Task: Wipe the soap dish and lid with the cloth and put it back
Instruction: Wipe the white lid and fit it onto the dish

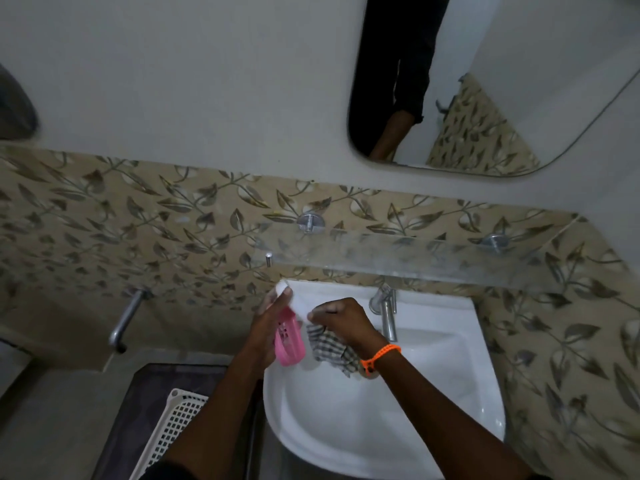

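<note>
Landmark: the white sink (450, 403), mounted against the leaf-patterned tile wall.

Edges and clearance
- The bowl of the sink lies open below and in front of both hands; nothing rests in it.
- The tap (388, 315) stands at the rear rim of the sink, just right of the right hand and apart from it.
- A glass shelf (433, 258) runs along the wall above the rear rim of the sink, clear of the hands.
- A second spout (126, 318) projects from the wall well left of the sink.
- A white lattice basket (175, 429) sits below the left edge of the sink.
- A mirror (502, 81) hangs on the wall above the sink.

Hands
- Left hand (268, 332): held over the rear left rim of the sink, fingers pointing toward the wall. It grips the pink dish (289, 342), which stands on edge, with the white lid (292, 301) at the fingertips.
- Right hand (341, 322): held over the rear of the sink, knuckles up, fingers curled round the checked cloth (334, 349) and pinching the right end of the lid. The cloth hangs below the palm. An orange band (379, 355) circles the wrist.
- The dish and cloth appear just apart, though the dim view leaves contact uncertain.
</note>
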